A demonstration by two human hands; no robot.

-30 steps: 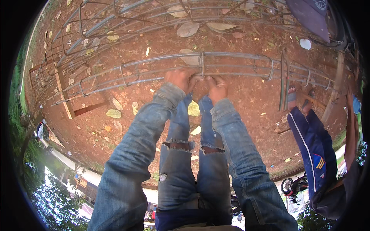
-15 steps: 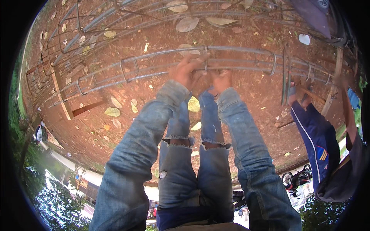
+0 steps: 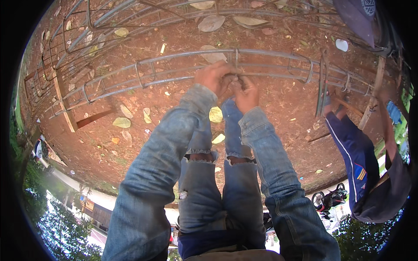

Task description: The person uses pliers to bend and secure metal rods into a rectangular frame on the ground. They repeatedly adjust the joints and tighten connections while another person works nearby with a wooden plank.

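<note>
A long steel rebar cage (image 3: 172, 55) with stirrups crosses in front of me, raised on wooden supports. My left hand (image 3: 215, 77) is at its near bar, fingers curled and pinched together. Close beside it, my right hand (image 3: 247, 93) has thumb and fingers pinched, its tips almost touching those of the left. Both sets of fingertips meet just below a stirrup (image 3: 237, 57). Whatever small thing is between them is hidden by the fingers.
More rebar cages (image 3: 93, 28) lie beyond, at the far left. Wooden supports (image 3: 65, 106) (image 3: 373, 95) hold the cage near its ends. At the right another person (image 3: 357, 161) is by the cage, near upright metal bars (image 3: 322, 82). Dry leaves (image 3: 211, 23) dot the red soil.
My left fingers have come down from the stirrup. The right hand has turned and closed in toward the left, so the fingertips now meet. My view has shifted slightly.
</note>
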